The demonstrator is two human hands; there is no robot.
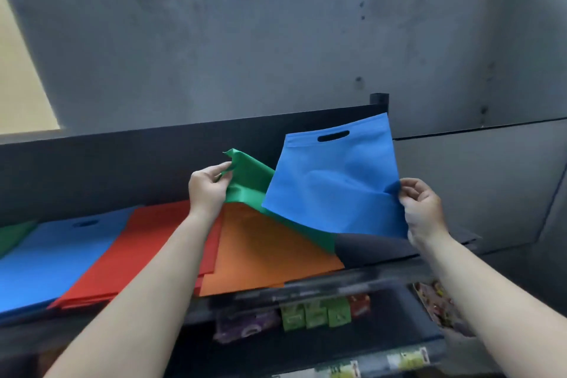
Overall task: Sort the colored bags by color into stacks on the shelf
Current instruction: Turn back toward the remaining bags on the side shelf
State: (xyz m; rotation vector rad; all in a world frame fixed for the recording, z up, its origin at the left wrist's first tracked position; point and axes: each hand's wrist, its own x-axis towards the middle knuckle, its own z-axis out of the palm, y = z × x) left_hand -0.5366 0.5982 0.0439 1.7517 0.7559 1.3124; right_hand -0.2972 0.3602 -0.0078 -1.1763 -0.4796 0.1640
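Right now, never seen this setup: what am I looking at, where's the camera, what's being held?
There is no machine here. A person works with two bare hands, and the single picture comes from a wide-angle camera worn on their head, looking forward and down at a dark shelf against a grey wall.

The left hand has a grip on the corner of a green bag, lifting it. The right hand pinches the edge of a blue bag, held up in the air with its cut-out handle at the top.

Flat on the shelf, from left to right: a bit of green stack, a blue stack, a red stack and an orange stack. The lifted green bag partly rests on the orange one.

Below the shelf sit some blurry coloured packets; I cannot tell what they are.
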